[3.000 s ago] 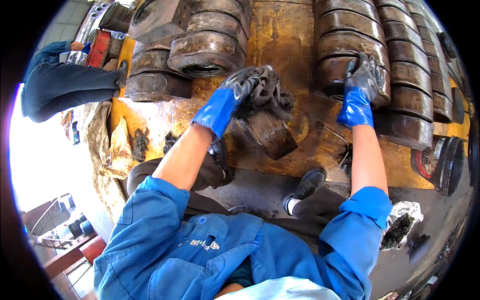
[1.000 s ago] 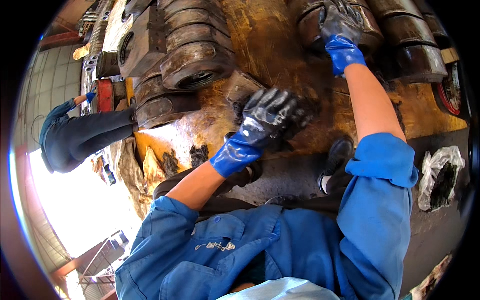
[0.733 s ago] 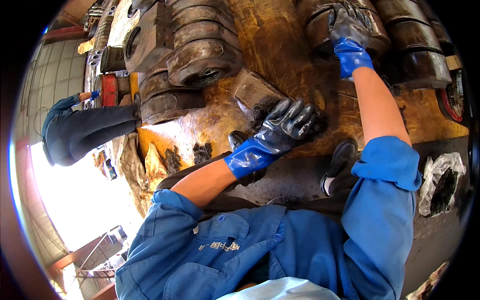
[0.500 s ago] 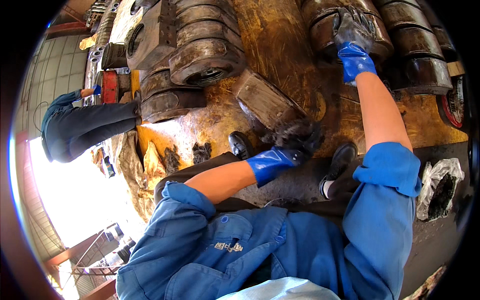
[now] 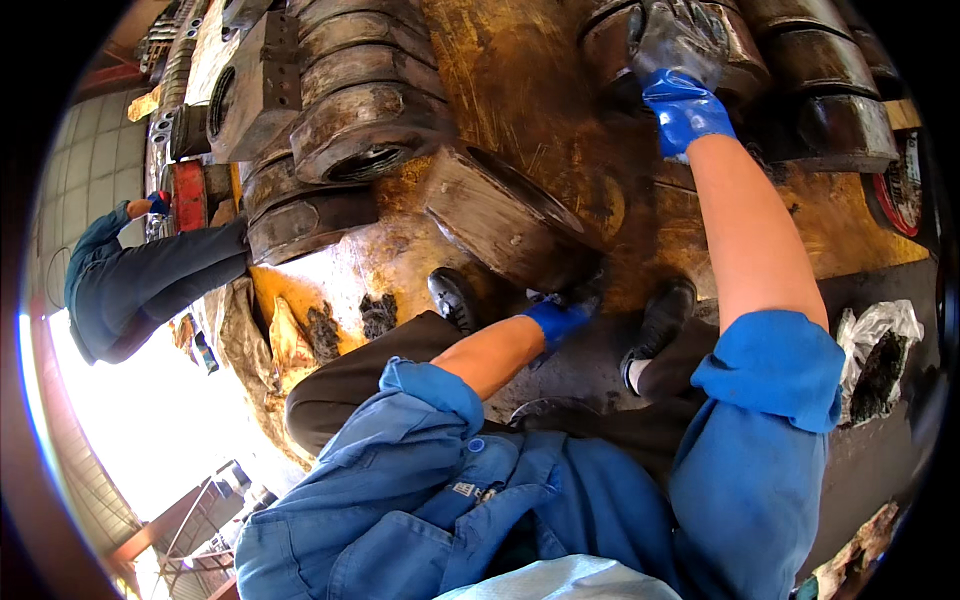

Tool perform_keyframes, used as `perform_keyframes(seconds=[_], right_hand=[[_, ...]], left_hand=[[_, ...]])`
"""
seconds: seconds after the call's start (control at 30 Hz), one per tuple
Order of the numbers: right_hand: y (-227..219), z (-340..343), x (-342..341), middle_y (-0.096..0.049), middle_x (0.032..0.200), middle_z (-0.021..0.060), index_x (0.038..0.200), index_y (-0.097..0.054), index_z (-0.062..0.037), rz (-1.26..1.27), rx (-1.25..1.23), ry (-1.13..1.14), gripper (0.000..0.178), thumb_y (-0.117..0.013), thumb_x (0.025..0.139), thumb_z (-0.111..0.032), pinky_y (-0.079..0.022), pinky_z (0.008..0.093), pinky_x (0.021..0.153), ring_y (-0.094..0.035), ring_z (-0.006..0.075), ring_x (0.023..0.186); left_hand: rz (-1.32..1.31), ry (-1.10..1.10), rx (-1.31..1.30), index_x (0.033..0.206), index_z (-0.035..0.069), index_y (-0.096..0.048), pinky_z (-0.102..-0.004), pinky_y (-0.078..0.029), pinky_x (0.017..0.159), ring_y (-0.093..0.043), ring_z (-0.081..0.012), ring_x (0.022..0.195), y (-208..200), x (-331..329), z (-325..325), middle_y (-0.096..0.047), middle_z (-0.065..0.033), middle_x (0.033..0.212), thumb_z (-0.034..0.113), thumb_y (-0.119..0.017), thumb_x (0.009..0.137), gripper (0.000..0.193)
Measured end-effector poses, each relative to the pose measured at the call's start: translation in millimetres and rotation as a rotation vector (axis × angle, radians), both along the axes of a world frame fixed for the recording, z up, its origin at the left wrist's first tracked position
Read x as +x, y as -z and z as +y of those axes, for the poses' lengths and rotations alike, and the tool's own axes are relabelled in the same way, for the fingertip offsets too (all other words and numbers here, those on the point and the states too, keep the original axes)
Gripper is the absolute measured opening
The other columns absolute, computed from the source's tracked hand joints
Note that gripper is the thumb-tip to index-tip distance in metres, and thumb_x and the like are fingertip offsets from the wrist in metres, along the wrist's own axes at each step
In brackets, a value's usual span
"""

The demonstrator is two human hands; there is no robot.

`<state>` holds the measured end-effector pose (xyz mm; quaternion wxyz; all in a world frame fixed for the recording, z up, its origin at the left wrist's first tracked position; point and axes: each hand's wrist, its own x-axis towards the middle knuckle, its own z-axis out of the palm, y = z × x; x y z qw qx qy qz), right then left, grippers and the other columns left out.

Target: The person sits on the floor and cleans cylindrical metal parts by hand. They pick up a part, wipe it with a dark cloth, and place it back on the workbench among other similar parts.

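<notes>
A grimy brown metal ring (image 5: 500, 225) lies tilted on the stained yellow worktop (image 5: 520, 90), its near end toward my body. My left hand (image 5: 563, 315), in a blue rubber glove, is at the ring's near lower end. Its fingers are dark and mostly hidden, so what they hold cannot be seen. Further off to the right, my right hand (image 5: 682, 45) wears a glove with a blue cuff and grey, greasy fingers. Those fingers are spread and rest on a rusty brown cylinder (image 5: 742, 65).
Rows of similar cylinders (image 5: 370, 110) stand at the left and more dark cylinders (image 5: 845, 130) at the right. Black oily wads (image 5: 378, 315) lie at the near left edge. A plastic bag (image 5: 880, 365) with black stuff sits right. Another person (image 5: 150, 270) bends at far left.
My left hand has gone lower beside the ring, and the dark fuzzy wad that was at it is out of sight. The view has shifted slightly; my right hand stays on the cylinder.
</notes>
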<state>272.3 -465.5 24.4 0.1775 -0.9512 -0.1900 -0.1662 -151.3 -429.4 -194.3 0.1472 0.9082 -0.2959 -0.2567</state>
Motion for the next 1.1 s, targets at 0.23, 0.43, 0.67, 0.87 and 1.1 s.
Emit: perform_keyframes(seconds=[0.23, 0.43, 0.67, 0.87, 1.1], right_hand=[[23.7, -3.4, 7.6, -0.072, 0.126, 0.0100, 0.126, -0.070, -0.0213, -0.192, -0.090, -0.020, 0.037, -0.052, 0.100, -0.040, -0.047, 0.0499, 0.107, -0.065, 0.0327, 0.120], [56.0, -4.3, 18.7, -0.072, 0.127, 0.0092, 0.127, -0.070, -0.0207, -0.196, 0.093, 0.065, 0.037, -0.051, 0.101, -0.040, -0.048, 0.0506, 0.107, -0.066, 0.0322, 0.120], [2.1, -7.7, -0.2, -0.072, 0.127, 0.0100, 0.124, -0.072, -0.0187, -0.218, -0.154, -0.006, 0.036, -0.050, 0.102, -0.038, -0.047, 0.0485, 0.107, -0.066, 0.0315, 0.119], [8.0, 3.3, -0.9, -0.072, 0.127, 0.0103, 0.124, -0.071, -0.0185, -0.228, -0.124, -0.042, 0.037, -0.050, 0.102, -0.039, -0.047, 0.0484, 0.107, -0.066, 0.0316, 0.119], [14.4, 3.3, 2.3, -0.071, 0.129, 0.0114, 0.125, -0.071, -0.0173, -0.276, -0.082, -0.031, 0.038, -0.049, 0.103, -0.038, -0.046, 0.0480, 0.109, -0.064, 0.0313, 0.123]], left_hand=[[0.522, -0.503, -0.544, 0.139, 0.009, -0.058, -0.0441, -0.041, 0.110, -0.054, -0.0294, 0.130, -91.9, -2.7, 11.9, -0.059, -0.0154, 0.140, 0.024, -0.062, 0.095, 0.047], [-0.149, -0.751, -0.590, 0.133, 0.006, -0.060, -0.0425, -0.046, 0.103, -0.059, -0.0294, 0.120, -255.6, 60.7, 25.9, -0.062, -0.0169, 0.133, 0.019, -0.066, 0.091, 0.045], [-0.628, -0.951, -0.418, 0.126, 0.003, -0.064, -0.0413, -0.055, 0.093, -0.066, -0.0299, 0.108, -293.5, 25.9, 128.6, -0.065, -0.0173, 0.125, 0.014, -0.068, 0.089, 0.039], [-0.555, -1.088, -0.019, 0.127, 0.003, -0.063, -0.0410, -0.054, 0.094, -0.066, -0.0296, 0.109, -244.8, -14.1, 84.0, -0.065, -0.0171, 0.126, 0.014, -0.067, 0.090, 0.039], [-0.569, -1.146, 0.053, 0.129, 0.003, -0.062, -0.0406, -0.054, 0.095, -0.066, -0.0293, 0.110, -192.2, 18.9, 83.2, -0.065, -0.0169, 0.128, 0.014, -0.065, 0.091, 0.039]])
